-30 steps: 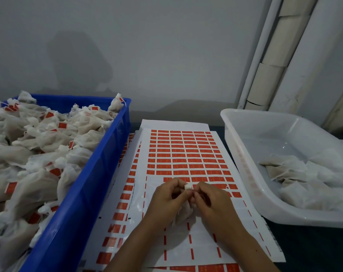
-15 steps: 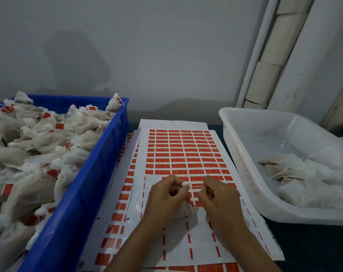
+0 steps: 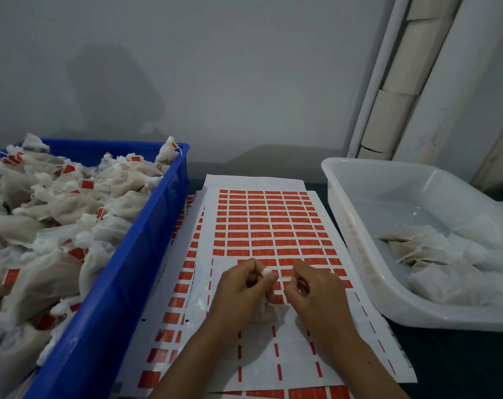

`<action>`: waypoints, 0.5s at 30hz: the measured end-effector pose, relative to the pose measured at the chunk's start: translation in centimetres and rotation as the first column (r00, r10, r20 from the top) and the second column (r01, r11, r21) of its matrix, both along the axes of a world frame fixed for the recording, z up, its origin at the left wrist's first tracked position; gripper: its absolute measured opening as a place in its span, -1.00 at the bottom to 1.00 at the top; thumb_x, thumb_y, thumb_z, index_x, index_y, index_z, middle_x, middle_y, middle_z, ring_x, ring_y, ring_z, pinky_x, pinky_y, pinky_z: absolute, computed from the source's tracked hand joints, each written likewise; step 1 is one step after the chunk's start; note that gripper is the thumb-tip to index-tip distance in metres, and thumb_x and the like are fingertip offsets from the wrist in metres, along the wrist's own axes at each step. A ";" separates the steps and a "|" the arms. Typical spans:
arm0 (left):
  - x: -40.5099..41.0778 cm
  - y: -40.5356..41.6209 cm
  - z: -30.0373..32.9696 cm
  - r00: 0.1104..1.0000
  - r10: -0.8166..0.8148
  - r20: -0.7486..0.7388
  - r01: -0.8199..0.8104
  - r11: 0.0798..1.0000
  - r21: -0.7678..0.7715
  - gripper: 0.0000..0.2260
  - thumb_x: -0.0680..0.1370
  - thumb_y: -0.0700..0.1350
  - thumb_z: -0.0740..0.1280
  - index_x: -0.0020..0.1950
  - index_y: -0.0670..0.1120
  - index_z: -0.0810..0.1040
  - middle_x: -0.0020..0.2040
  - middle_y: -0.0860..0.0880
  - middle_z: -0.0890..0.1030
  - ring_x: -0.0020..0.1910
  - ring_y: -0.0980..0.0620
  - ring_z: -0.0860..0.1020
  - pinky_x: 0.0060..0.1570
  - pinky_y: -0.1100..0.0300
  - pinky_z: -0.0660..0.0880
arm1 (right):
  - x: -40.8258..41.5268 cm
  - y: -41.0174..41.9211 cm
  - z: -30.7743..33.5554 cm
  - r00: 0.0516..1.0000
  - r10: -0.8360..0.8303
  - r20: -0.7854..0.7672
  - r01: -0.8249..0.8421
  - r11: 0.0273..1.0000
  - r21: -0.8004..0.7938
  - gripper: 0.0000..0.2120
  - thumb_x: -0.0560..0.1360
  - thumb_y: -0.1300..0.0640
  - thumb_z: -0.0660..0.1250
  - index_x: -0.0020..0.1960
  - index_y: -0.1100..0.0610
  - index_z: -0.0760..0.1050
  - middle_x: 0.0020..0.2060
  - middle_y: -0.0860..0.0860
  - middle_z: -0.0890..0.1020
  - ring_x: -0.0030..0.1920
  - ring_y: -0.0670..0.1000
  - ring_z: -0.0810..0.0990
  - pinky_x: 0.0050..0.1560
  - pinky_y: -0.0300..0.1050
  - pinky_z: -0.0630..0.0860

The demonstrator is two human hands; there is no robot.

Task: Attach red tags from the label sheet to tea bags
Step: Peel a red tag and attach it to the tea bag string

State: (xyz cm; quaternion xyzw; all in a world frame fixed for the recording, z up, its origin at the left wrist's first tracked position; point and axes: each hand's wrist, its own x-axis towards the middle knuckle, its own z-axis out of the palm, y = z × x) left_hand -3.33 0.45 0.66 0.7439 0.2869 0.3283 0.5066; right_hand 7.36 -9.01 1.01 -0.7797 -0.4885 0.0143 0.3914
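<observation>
Far to the left of our hands stands a blue crate heaped with tagged tea bags, red tags showing among the gauze. Our left hand hovers over the label sheet, its grip curled round a tea bag: the knotted white top pokes out between thumb and forefinger, and the pouch hangs beneath the palm, just above the sheet. Just to the right of that grip, apart from it, our right hand has its fingers curled, thumb and forefinger close together at the nearest row of red tags; whether they already pinch a tag we cannot tell. We judge the step in hand to be peeling one tag free. Next, that tag needs bringing left to the knotted top and pressing closed there. Well to the right of both hands sits a white tub holding untagged tea bags.
</observation>
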 end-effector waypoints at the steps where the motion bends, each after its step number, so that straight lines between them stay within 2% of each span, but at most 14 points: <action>1: -0.1 0.1 0.1 1.000 0.002 -0.001 -0.002 1.000 0.004 -0.86 0.51 -0.07 0.31 -0.23 -0.06 0.53 -0.40 0.18 0.58 -0.32 0.23 0.58 -0.26 0.47 0.49 | 0.0 0.1 0.0 1.000 -0.001 -0.008 0.001 1.000 0.004 -0.95 0.49 0.05 0.28 -0.14 -0.05 0.42 -0.22 -0.20 0.57 -0.30 -0.13 0.57 -0.09 -0.36 0.49; 6: -0.5 0.2 0.3 1.000 0.010 -0.026 -0.010 1.000 0.010 -0.86 0.50 -0.06 0.33 -0.21 -0.10 0.56 -0.34 0.09 0.61 -0.31 0.16 0.60 -0.15 0.35 0.53 | 0.0 0.2 -0.2 0.999 -0.011 -0.031 0.011 1.000 0.022 -0.96 0.49 0.05 0.29 -0.14 -0.05 0.43 -0.20 -0.19 0.60 -0.29 -0.13 0.58 -0.08 -0.37 0.50; 9: -0.6 0.3 0.4 0.996 0.016 -0.082 -0.016 1.000 0.007 -0.88 0.50 -0.05 0.33 -0.21 -0.05 0.55 -0.30 0.10 0.61 -0.28 0.14 0.61 -0.11 0.34 0.54 | 0.2 0.2 -0.4 0.998 0.008 -0.058 -0.008 1.000 0.011 -0.95 0.49 0.03 0.27 -0.15 -0.08 0.42 -0.25 -0.28 0.54 -0.31 -0.16 0.57 -0.13 -0.42 0.46; 11: -0.9 0.6 0.4 0.987 0.004 -0.159 0.000 1.000 0.027 -0.87 0.51 -0.03 0.31 -0.23 0.00 0.51 -0.29 0.12 0.59 -0.28 0.13 0.59 -0.17 0.36 0.53 | 0.4 0.2 -0.8 0.995 0.037 -0.089 -0.041 0.998 -0.038 -0.96 0.51 0.00 0.23 -0.13 -0.10 0.40 -0.23 -0.28 0.53 -0.27 -0.17 0.57 -0.12 -0.44 0.45; 15: -1.7 1.1 0.4 0.963 0.026 -0.267 -0.006 0.997 0.076 -0.83 0.57 0.01 0.20 -0.22 0.07 0.43 -0.25 0.20 0.54 -0.25 0.18 0.54 -0.31 0.49 0.36 | 0.8 0.1 -1.1 0.984 0.093 -0.155 -0.109 0.989 -0.099 -0.89 0.49 -0.15 0.14 -0.12 -0.17 0.39 -0.13 -0.29 0.53 -0.11 -0.22 0.54 -0.02 -0.43 0.44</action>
